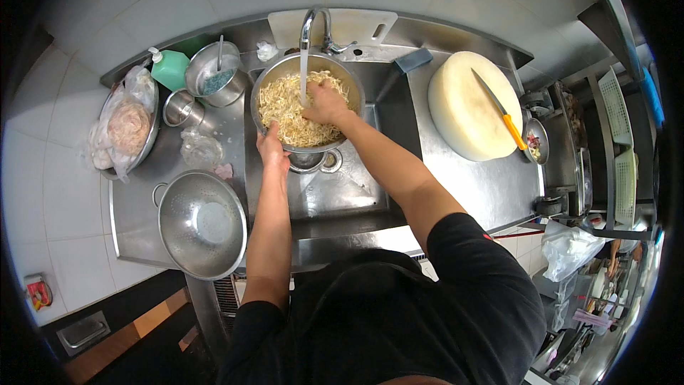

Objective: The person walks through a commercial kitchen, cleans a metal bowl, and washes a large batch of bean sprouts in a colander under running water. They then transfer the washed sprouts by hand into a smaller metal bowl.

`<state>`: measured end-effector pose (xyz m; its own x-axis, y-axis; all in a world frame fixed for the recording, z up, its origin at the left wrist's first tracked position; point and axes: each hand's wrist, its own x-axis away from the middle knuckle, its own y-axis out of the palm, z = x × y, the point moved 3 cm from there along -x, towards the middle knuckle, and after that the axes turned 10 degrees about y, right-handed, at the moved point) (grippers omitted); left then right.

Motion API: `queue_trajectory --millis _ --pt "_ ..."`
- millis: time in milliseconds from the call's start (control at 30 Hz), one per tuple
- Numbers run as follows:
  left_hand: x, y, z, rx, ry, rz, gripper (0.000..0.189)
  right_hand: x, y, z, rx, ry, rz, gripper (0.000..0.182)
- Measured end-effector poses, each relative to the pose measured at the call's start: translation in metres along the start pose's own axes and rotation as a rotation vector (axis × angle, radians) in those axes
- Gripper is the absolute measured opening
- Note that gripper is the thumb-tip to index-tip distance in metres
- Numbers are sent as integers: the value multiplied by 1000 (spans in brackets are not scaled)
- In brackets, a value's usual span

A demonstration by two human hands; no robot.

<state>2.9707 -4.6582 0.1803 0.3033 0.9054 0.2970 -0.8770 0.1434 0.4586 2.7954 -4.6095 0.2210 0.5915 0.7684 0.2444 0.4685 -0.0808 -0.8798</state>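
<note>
A large stainless steel bowl (pixel 354 81) full of bean sprouts (pixel 283 104) sits at the back left of the steel sink (pixel 342 198). Water runs from the chrome faucet (pixel 305 32) into the sprouts. My left hand (pixel 271 147) grips the bowl's near left rim, thumb on top. My right hand (pixel 325 104) rests among the sprouts beside the stream, its fingertips partly hidden by them. Under the bowl's near edge, part of a smaller metal bowl (pixel 306 162) shows beside the drain.
On the left stand a steel colander (pixel 200 224), a metal pot (pixel 227 88), a green pump bottle (pixel 170 69) and a basin with bagged food (pixel 128 125). To the right, a knife (pixel 499 109) with an orange handle lies on a thick round chopping block (pixel 465 117). A person's arm (pixel 614 259) shows far right.
</note>
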Motion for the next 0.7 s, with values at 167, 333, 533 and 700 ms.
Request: queue_trajectory --millis 167,333,533,700 --pt "-4 -17 5 -122 -30 -8 41 6 -8 -25 105 -267 -169 68" --pt "2 -14 8 -146 -50 -40 39 35 7 -52 297 -513 42 57" --pt "14 -10 -1 -61 53 -48 40 -40 -10 -10 -30 12 2 51" --pt "14 -4 2 -166 -43 11 37 5 20 -19 272 -216 199 52"
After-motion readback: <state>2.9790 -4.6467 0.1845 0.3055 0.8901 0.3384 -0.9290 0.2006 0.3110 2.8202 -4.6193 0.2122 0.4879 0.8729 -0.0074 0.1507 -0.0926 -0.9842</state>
